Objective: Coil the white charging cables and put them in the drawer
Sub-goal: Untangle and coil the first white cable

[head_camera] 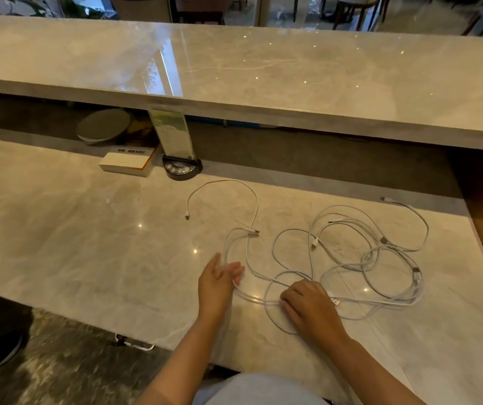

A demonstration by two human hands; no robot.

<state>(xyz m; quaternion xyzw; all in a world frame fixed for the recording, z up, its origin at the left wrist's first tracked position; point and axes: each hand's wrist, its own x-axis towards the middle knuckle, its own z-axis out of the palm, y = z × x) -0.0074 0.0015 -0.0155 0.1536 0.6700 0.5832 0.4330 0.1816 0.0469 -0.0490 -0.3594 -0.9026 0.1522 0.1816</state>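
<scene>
Fingers first: your right hand (pixel 307 305) lies palm-down with its fingers (pixel 288 302) bent over a doubled run of white cable (pixel 252 298), and they seem to pinch it against the counter (pixel 88 244), though the pinch itself is hidden under the knuckles. Your left hand (pixel 219 283) is slack and spread, fingers straight and pointing to 1 o'clock, holding nothing. The same doubled run passes just beside its fingertips.

That run is what the next move turns on. It lies roughly 9-to-3 between your hands, then bends up at your left fingertips toward 12 o'clock. Your left hand is the nearer one to that bend; your right already has the strand. I judge you are about to draw this cable free and start winding it, with the left forming the loop and the right feeding.

From your right hand toward 2 o'clock, the remaining cables (pixel 380 258) lie in a loose heap of overlapping loops, with plugs poking out here and there. How many cables there are, I cannot tell. One strand arcs off at 11 o'clock and ends in a small plug (pixel 187 216).

Farther out at 11 o'clock sit a black round base (pixel 181 169) with a card stand, and a white box (pixel 126 163). No drawer is in view.
</scene>
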